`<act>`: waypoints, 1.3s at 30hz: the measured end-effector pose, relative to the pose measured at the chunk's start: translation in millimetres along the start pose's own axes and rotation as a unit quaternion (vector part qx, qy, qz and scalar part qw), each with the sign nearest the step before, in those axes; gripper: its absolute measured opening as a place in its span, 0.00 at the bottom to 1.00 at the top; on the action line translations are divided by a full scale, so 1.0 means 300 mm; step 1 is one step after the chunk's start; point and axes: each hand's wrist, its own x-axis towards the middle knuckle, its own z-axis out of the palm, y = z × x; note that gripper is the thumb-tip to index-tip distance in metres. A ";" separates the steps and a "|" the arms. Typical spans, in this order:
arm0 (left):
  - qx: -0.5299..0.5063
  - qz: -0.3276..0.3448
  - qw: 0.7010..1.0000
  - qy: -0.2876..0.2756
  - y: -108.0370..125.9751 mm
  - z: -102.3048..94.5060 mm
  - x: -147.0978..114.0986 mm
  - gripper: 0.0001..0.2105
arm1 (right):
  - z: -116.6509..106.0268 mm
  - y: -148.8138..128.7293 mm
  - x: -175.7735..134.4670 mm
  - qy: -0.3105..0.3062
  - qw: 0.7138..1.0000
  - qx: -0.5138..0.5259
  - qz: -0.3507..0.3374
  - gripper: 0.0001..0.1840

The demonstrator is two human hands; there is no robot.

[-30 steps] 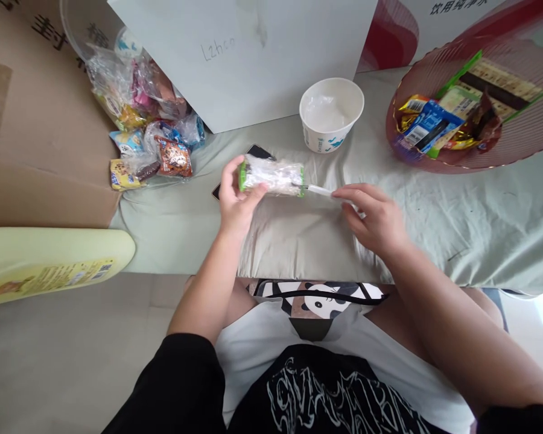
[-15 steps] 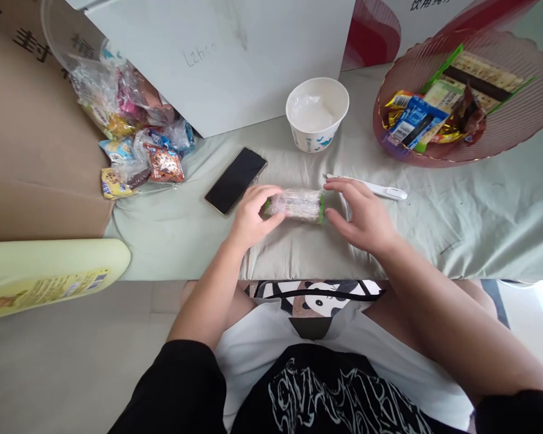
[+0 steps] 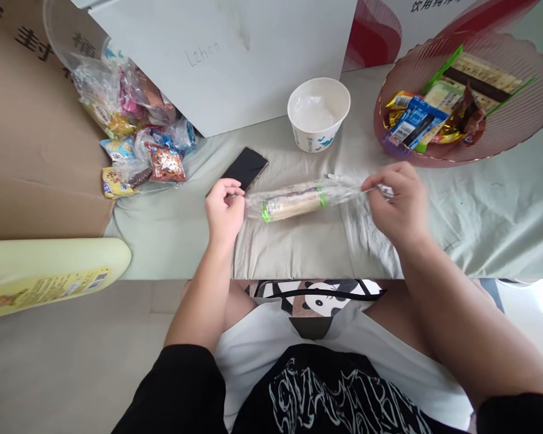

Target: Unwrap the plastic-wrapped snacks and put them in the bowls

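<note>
A snack pack point(image 3: 294, 204) with green ends is wrapped in clear plastic wrap point(image 3: 344, 190), which stretches out past both its ends. My left hand point(image 3: 225, 211) is closed, fingertips pinching the wrap at the left end, beside the black phone point(image 3: 248, 169). At the other side my right hand point(image 3: 400, 202) pinches the wrap's right end, pulling it taut above the cloth. A white utility knife seen earlier under that hand is now mostly hidden by the hand and wrap.
Behind the pack stands a white paper bowl point(image 3: 319, 129) with clear plastic inside. A pink ribbed bowl point(image 3: 538, 108) of packaged snacks sits at right. Bagged snacks point(image 3: 140, 144) lie at left, between a cardboard box point(image 3: 36, 150) and a white box point(image 3: 235, 72). A pale yellow bottle point(image 3: 49, 271) is at the left edge.
My hands have moved apart, left hand to the left and right hand to the right and up. Both now grip the wrap's ends, and the wrap is drawn out lengthwise.
</note>
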 end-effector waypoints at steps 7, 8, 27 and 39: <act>0.161 0.257 0.934 -0.187 0.045 -0.014 -0.034 0.11 | 0.030 -0.037 -0.012 -0.051 0.991 0.003 -0.121 0.18; 0.169 0.277 0.925 -0.198 0.052 -0.010 -0.041 0.08 | 0.042 -0.039 -0.017 -0.078 0.987 -0.012 -0.139 0.19; 0.112 0.187 0.933 -0.286 0.221 -0.048 -0.196 0.05 | 0.040 -0.121 -0.084 -0.342 0.910 -0.078 -0.222 0.17; 0.030 -0.060 0.956 -0.285 0.109 -0.006 -0.165 0.17 | 0.067 -0.175 -0.107 -0.296 0.953 -0.029 0.052 0.19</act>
